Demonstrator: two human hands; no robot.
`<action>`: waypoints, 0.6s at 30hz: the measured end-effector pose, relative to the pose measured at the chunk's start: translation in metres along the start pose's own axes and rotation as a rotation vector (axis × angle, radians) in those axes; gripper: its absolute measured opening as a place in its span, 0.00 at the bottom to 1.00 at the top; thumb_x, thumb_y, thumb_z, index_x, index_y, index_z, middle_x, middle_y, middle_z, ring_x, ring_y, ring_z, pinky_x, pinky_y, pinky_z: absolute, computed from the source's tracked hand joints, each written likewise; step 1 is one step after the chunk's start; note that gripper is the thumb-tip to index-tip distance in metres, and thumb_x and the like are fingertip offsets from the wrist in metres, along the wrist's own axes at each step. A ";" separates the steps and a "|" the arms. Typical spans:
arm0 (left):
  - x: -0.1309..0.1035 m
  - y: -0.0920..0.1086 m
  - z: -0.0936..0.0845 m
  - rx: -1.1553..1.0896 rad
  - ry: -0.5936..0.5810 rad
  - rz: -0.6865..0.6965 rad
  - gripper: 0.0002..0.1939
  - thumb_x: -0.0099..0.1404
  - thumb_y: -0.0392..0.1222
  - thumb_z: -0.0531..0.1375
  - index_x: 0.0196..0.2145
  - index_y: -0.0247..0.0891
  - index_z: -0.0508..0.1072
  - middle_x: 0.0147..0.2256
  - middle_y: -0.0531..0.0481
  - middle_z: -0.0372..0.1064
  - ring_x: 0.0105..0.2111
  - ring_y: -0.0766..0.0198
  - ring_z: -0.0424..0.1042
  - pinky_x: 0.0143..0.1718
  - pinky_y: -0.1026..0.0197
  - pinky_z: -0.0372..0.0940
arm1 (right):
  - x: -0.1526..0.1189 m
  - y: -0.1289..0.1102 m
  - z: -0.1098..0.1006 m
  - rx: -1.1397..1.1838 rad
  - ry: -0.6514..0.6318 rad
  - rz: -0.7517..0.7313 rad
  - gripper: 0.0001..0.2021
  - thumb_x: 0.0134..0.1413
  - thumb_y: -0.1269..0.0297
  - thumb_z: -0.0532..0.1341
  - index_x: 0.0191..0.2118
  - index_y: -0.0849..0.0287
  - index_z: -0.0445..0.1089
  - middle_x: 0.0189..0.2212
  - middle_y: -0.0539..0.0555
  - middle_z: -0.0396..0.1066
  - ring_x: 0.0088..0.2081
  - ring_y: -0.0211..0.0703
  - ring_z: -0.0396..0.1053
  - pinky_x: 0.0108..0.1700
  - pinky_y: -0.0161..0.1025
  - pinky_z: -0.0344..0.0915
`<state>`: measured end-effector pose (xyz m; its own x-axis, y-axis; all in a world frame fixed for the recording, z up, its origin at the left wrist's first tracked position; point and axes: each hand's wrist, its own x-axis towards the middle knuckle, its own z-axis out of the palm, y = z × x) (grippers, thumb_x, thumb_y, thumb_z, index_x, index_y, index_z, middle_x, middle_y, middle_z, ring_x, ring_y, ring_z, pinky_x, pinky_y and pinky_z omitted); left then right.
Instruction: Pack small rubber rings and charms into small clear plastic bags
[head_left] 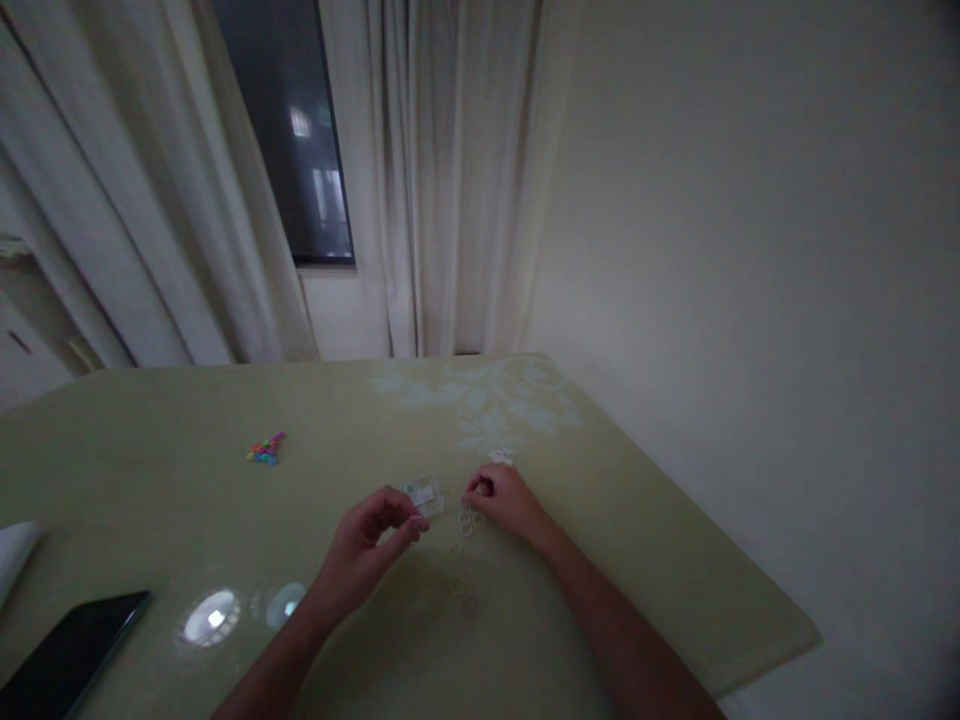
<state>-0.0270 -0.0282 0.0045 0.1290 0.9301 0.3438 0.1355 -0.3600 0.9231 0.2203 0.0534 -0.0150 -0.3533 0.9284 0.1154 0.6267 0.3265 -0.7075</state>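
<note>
My left hand (370, 542) hovers left of centre over the table, thumb and forefinger brought together in a pinch. What those fingertips hold, if anything, is too small to make out. Beyond them lies a small clear plastic box (424, 496) with a pale label. My right hand (504, 497) is closed in a pinch over a little cluster of pale rings (466, 521); whether one is between its fingers I cannot tell. Nearer to me, a yellowish ring (457, 585) and a few others lie in a loose line. A small white piece (501, 457) sits just past the right hand.
A heap of small bright-coloured pieces (266, 450) rests farther left on the greenish table (187, 520). A dark flat device (71, 655) and a white object (16, 555) lie at the left edge. Curtains (420, 180) hang behind, and a wall (735, 300) runs along the right.
</note>
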 end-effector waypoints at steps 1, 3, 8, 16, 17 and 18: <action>0.000 0.000 0.000 0.000 0.010 0.001 0.13 0.65 0.50 0.67 0.32 0.38 0.75 0.27 0.51 0.75 0.28 0.65 0.74 0.32 0.65 0.69 | -0.001 -0.002 0.002 -0.032 -0.014 -0.020 0.01 0.52 0.71 0.69 0.33 0.62 0.78 0.25 0.47 0.68 0.28 0.36 0.62 0.33 0.33 0.54; 0.000 -0.002 0.001 -0.007 0.021 0.001 0.13 0.64 0.50 0.68 0.32 0.38 0.75 0.27 0.52 0.75 0.28 0.65 0.74 0.32 0.65 0.68 | -0.004 -0.006 0.007 -0.121 -0.033 -0.041 0.01 0.53 0.72 0.68 0.33 0.61 0.78 0.27 0.49 0.70 0.30 0.37 0.64 0.35 0.34 0.55; 0.000 -0.005 0.002 -0.037 -0.019 -0.029 0.12 0.65 0.49 0.68 0.33 0.39 0.75 0.29 0.50 0.77 0.30 0.64 0.75 0.34 0.64 0.69 | -0.005 -0.010 0.011 -0.214 -0.025 -0.017 0.02 0.56 0.72 0.65 0.33 0.61 0.76 0.29 0.51 0.71 0.31 0.38 0.65 0.35 0.34 0.55; 0.000 -0.003 0.002 -0.056 -0.062 -0.060 0.12 0.65 0.49 0.67 0.33 0.38 0.75 0.31 0.49 0.78 0.32 0.63 0.77 0.36 0.63 0.70 | -0.001 0.003 0.005 -0.158 0.040 0.036 0.04 0.55 0.69 0.68 0.37 0.61 0.75 0.28 0.49 0.70 0.30 0.37 0.64 0.33 0.34 0.53; 0.000 -0.002 0.003 -0.050 -0.064 -0.062 0.12 0.65 0.49 0.67 0.33 0.38 0.75 0.31 0.49 0.78 0.32 0.63 0.76 0.36 0.63 0.69 | -0.001 0.004 0.006 -0.165 0.032 0.040 0.03 0.55 0.69 0.68 0.36 0.61 0.75 0.28 0.50 0.71 0.30 0.38 0.65 0.33 0.34 0.54; 0.000 -0.001 0.003 -0.047 -0.067 -0.062 0.12 0.65 0.49 0.67 0.33 0.38 0.75 0.30 0.49 0.78 0.32 0.64 0.76 0.35 0.63 0.69 | -0.001 0.004 0.007 -0.167 0.023 0.042 0.02 0.55 0.69 0.68 0.34 0.61 0.75 0.28 0.50 0.71 0.30 0.38 0.65 0.33 0.34 0.54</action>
<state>-0.0246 -0.0276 0.0030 0.1876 0.9431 0.2745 0.0993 -0.2963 0.9499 0.2186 0.0525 -0.0224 -0.3096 0.9450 0.1058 0.7480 0.3108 -0.5865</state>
